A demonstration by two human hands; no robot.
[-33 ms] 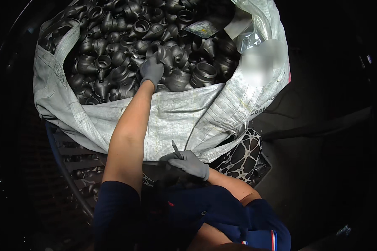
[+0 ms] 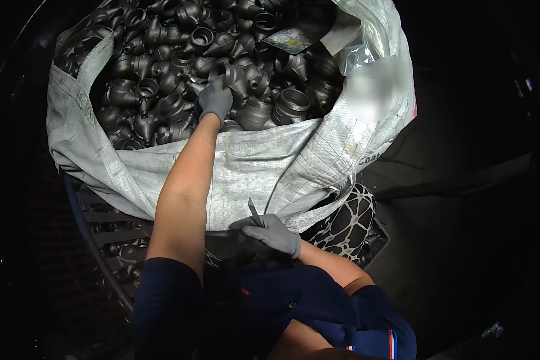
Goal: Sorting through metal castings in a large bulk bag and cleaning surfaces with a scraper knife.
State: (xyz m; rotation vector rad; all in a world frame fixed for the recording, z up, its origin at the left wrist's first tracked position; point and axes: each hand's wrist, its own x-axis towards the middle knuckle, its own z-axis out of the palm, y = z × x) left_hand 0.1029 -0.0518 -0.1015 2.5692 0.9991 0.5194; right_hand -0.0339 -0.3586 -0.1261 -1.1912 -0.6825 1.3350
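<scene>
Standing near, I see a big white bag (image 2: 240, 157), its mouth wide open. In it lie many dark fittings (image 2: 292, 108), heaped together. The left hand (image 2: 215, 101), gloved in grey, reaches among them, fingers at one; whether they grip it, I cannot tell. The right hand (image 2: 275, 234), gloved also, is before the bag, closed around a thin tool (image 2: 254, 210).

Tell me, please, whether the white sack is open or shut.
Open: the white sack shows dark fittings through its mouth, the left hand among them.

Dim grey floor (image 2: 429, 240) at right (rather murky), near-black toward the edges.
</scene>
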